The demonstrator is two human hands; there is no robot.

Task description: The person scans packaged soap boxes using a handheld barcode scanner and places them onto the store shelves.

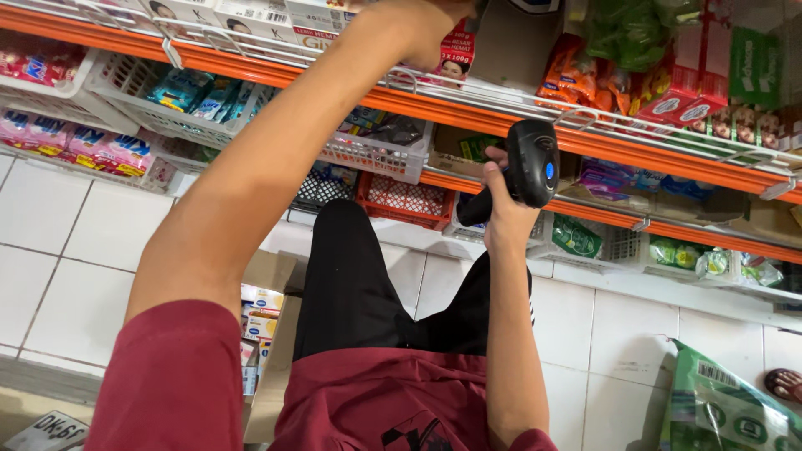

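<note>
The left hand [434, 15] reaches to the top shelf at 12 o'clock — its grip I cannot tell, the frame edge cuts it. The right hand [501, 209] grasps a black barcode scanner [532, 163] at 2 o'clock, pointed at the orange shelves [468, 113] — lower baskets seem not scanned yet.

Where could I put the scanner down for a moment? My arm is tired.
Bare floor tiles lie left of the left arm, below the white baskets. More tile shows right of the right hand, above the green bag. The shelves and the carton are crowded.
</note>
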